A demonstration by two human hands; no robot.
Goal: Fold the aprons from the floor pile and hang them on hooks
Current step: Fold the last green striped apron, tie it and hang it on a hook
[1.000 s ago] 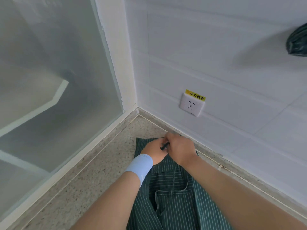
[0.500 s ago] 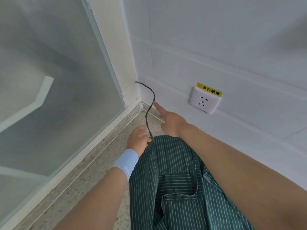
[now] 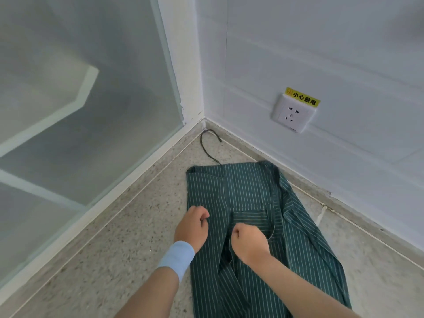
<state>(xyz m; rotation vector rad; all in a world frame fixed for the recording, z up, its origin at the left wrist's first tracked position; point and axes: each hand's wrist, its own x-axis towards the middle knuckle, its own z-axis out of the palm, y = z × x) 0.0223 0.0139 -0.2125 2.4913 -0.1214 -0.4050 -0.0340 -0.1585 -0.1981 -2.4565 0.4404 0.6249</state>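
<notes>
A green apron (image 3: 250,191) with thin white stripes lies spread on the speckled floor, its top edge toward the room corner. Its dark strap (image 3: 205,146) curls loose on the floor up to the corner. My left hand (image 3: 192,227), with a light blue wristband, has its fingers curled at the apron's left edge and seems to pinch it. Over the apron's middle, beside the pocket (image 3: 250,220), my right hand (image 3: 249,239) is a fist in the bunched fabric.
A frosted glass partition (image 3: 80,122) runs along the left. A white wall (image 3: 321,53) on the right carries a socket (image 3: 292,114) with a yellow warning label. Bare speckled floor (image 3: 119,237) lies left of the apron.
Both hands have drawn back from the corner to the apron's middle. The strap, held up half a second ago, now lies loose on the floor.
</notes>
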